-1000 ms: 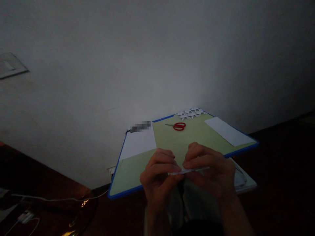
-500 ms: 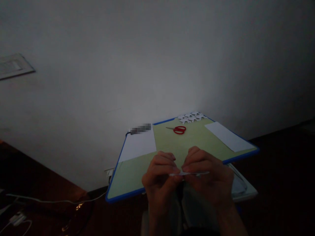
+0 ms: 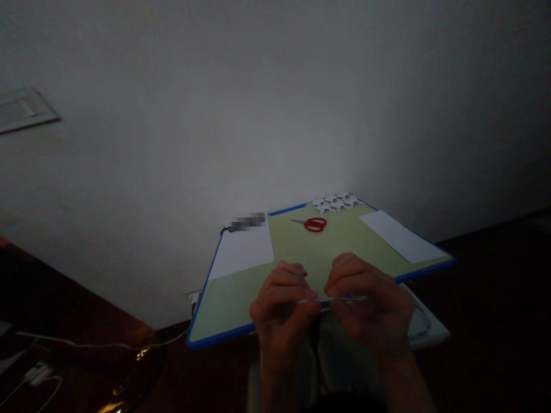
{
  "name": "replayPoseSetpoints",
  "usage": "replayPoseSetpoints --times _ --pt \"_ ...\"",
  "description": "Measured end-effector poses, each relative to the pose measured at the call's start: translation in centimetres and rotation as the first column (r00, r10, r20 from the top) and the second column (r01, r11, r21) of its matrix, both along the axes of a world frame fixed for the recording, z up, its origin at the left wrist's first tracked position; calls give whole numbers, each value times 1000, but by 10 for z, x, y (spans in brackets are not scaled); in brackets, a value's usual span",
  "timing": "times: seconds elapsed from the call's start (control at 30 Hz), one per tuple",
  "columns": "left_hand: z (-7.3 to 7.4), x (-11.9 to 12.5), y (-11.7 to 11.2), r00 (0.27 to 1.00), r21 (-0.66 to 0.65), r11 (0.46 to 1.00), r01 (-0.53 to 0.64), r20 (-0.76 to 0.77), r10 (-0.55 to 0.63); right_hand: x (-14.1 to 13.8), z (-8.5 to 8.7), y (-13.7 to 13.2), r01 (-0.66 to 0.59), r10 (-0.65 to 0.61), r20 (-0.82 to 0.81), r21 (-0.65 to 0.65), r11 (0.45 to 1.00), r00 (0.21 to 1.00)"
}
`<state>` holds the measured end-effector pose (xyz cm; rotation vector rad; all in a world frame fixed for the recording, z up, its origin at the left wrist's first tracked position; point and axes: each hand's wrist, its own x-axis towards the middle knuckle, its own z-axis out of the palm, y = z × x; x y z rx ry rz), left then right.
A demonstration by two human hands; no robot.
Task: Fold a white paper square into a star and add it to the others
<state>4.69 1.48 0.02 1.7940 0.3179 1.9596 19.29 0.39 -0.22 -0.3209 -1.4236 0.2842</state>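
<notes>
Both my hands pinch one small folded strip of white paper above the near edge of a green board with a blue rim. My left hand grips the strip's left end between thumb and curled fingers. My right hand holds its right part the same way. The strip lies flat and edge-on to me. Red-handled scissors lie on the board farther back, untouched.
A pile of small folded white paper pieces sits at the board's far edge. White sheets lie at the board's left and right. White cables run over the dark floor at left. A pale wall stands behind.
My hands keep pinching the strip, with their fingertips shifting slightly apart along it. The view has moved a little; nothing on the board has moved.
</notes>
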Motion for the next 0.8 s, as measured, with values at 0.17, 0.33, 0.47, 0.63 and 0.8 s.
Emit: replayPoseSetpoints --times 0.17,0.33,0.47,0.63,0.8 --pt "4 4 -1 1000 5 1000 14 1 -14 -3 3 -5 48 -48 19 -21 999 999" --pt "4 5 -3 1000 -14 1000 9 13 -9 -6 2 -6 62 -61 10 -50 997 998" --pt "3 1 -4 1000 10 1000 -2 19 2 -4 -2 -4 31 -30 24 -36 999 999" --pt "6 -2 -6 998 13 998 -63 8 63 0 -4 0 1 1 29 -55 998 1000" --pt "6 -2 -7 997 -22 997 -72 -17 71 2 -3 1 19 -15 46 -70 997 999"
